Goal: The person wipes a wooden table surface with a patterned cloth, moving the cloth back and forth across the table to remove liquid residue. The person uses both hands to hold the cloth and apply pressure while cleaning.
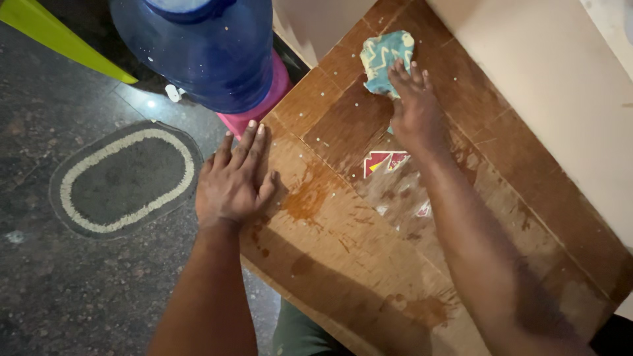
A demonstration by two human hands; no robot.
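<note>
A brown wooden table top [343, 264] with wet patches and stains fills the middle. My right hand [414, 109] presses flat on a teal patterned cloth [384, 58] near the table's far side; most of the cloth shows beyond my fingers. My left hand [233, 181] lies flat, fingers apart, on the table's left edge and holds nothing. A red and white sticker [382, 161] on the wood sits between my two hands, close to my right wrist.
A large blue water jug [204, 49] stands on a pink base [267, 99] beyond the table's left corner. A grey oval mat [125, 178] lies on the dark stone floor. A cream wall [554, 86] borders the table's right side. A green edge [59, 36] shows top left.
</note>
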